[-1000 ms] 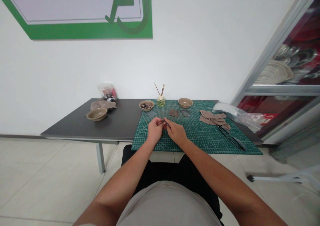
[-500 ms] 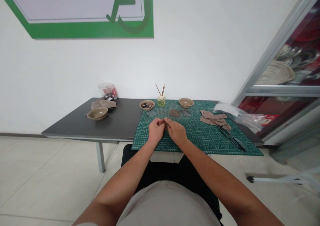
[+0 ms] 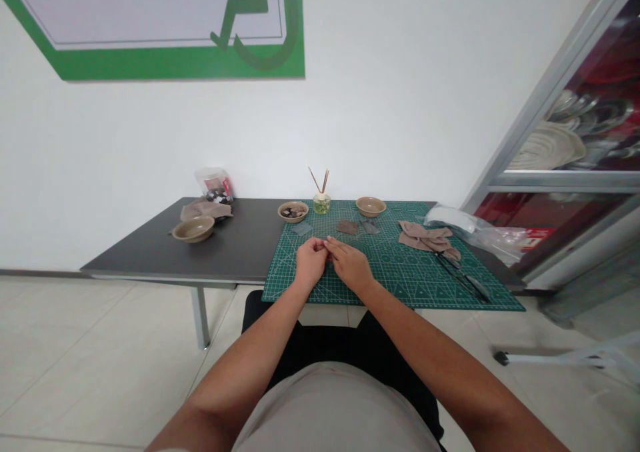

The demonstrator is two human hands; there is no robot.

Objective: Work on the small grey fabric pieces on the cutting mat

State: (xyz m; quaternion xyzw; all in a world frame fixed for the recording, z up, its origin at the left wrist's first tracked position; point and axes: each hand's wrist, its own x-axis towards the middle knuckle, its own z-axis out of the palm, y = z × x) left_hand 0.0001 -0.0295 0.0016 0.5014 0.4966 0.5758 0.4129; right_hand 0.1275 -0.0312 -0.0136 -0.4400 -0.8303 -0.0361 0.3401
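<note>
Above the near part of the green cutting mat (image 3: 390, 285), my left hand (image 3: 311, 263) and my right hand (image 3: 351, 264) meet at the fingertips. Both are closed in a pinch, and whatever sits between the fingers is too small and hidden to name. Just beyond them lie a brown flat square (image 3: 347, 227), a grey flat piece (image 3: 370, 227) and a pale translucent piece (image 3: 302, 228). A small bowl (image 3: 293, 212) with dark and tan bits stands behind my left hand.
A reed diffuser (image 3: 322, 204) and a tan bowl (image 3: 371, 206) stand at the back. Right lie a brown cloth (image 3: 431, 237), a dark long-handled tool (image 3: 463, 277) and a plastic bag (image 3: 480, 229). Left are another bowl (image 3: 194, 229), a cloth (image 3: 206, 209) and a clear jar (image 3: 215, 182).
My right fingers lie slightly flatter and straighter over the left fingertips. Both hands stay together in nearly the same place, and the view shifts a little.
</note>
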